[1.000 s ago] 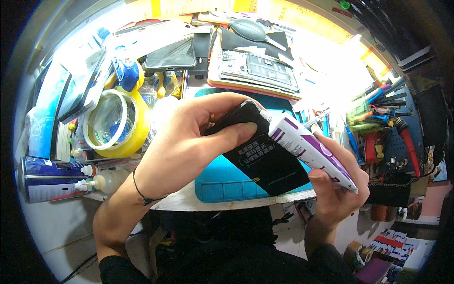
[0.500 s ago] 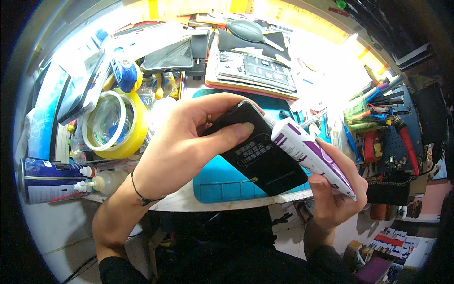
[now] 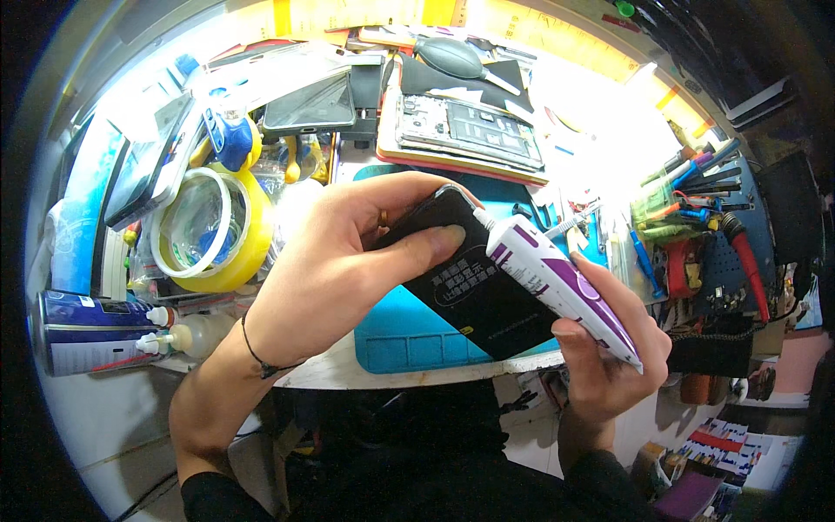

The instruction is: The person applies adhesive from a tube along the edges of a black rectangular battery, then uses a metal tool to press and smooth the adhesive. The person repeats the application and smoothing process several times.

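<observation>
My left hand (image 3: 374, 235) grips a black phone (image 3: 487, 300) by its upper left side, thumb flat on the dark face and fingers behind it. The phone is tilted above a blue work mat (image 3: 409, 335). In my right hand (image 3: 613, 348) is a white and purple glue tube (image 3: 565, 283), pinched along its body between thumb and fingers. The tube's thin nozzle lies at the phone's upper right edge, near the top corner. Whether glue is coming out is too small to tell.
Beyond the mat lies an opened phone (image 3: 470, 130) with its inside showing, and a black air blower (image 3: 452, 56). Yellow tape rolls (image 3: 235, 252) and a blue can (image 3: 96, 335) stand at left. Hand tools, including a red-handled one (image 3: 748, 261), crowd the right.
My right hand and the glue tube have shifted slightly left and up along the phone's edge, bringing the nozzle closer to the top corner. My left hand and the phone barely differ.
</observation>
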Demonstrator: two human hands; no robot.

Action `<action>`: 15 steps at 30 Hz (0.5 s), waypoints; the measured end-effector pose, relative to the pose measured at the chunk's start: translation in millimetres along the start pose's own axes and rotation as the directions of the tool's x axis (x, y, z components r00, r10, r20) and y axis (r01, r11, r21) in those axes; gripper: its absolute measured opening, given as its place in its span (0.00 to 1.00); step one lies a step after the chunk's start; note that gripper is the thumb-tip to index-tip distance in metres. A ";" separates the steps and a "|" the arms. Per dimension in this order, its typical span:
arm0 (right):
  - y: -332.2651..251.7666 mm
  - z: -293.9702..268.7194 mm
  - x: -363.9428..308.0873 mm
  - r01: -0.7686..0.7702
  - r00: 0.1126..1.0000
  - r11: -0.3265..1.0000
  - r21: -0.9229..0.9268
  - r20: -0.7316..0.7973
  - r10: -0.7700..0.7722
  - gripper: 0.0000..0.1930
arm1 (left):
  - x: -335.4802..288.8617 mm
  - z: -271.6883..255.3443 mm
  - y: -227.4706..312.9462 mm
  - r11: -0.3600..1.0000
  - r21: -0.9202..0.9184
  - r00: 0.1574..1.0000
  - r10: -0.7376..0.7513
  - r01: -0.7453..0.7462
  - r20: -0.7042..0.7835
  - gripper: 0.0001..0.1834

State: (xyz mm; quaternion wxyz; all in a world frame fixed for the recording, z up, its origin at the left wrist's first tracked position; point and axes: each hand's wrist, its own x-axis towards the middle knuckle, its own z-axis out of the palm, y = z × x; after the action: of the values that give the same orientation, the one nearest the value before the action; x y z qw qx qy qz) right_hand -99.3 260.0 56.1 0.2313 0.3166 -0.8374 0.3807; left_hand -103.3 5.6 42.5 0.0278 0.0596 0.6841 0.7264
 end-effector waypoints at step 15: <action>-9.3 -6.2 -6.2 -0.021 0.999 0.998 -0.064 0.040 0.024 0.24 | 0.4 -1.0 -0.9 1.000 -0.022 1.000 0.003 -0.003 0.014 0.16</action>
State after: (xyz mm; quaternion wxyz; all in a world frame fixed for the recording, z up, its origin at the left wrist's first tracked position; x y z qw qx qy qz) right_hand -87.5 262.3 60.5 0.2197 0.3074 -0.8573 0.3497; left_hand -103.8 4.7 41.6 0.0321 0.0654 0.6756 0.7337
